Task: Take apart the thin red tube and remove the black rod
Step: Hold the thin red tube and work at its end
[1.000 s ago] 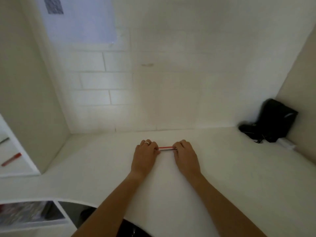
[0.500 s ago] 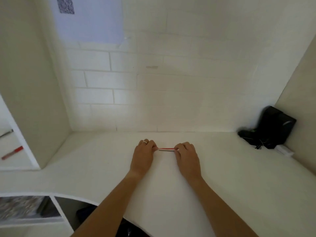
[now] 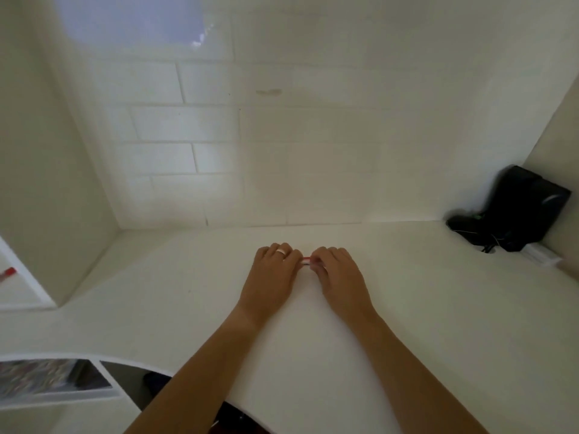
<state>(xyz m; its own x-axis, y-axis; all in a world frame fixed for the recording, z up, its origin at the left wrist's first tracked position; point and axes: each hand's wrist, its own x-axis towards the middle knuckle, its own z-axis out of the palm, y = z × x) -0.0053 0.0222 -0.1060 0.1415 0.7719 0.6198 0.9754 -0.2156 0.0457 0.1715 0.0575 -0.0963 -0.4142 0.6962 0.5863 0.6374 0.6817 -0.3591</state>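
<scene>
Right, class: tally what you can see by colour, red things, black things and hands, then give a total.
Red: 2, the thin red tube and a red item on the side shelf
Black: 1, the black bundle
Hands: 2, left hand, right hand
Total: 5

- Your desk top is plain off-white, unpatterned.
- The wall at twelve o'clock is white, in a brick pattern of staggered courses.
- A pale blue-grey sheet shows at eleven o'clock on that wall.
- The thin tube between your hands is red; only a short stretch shows.
- Your left hand carries a pale ring.
- At two o'clock, the bag is black.
- At nine o'clock, a red pen lies on a white shelf.
</scene>
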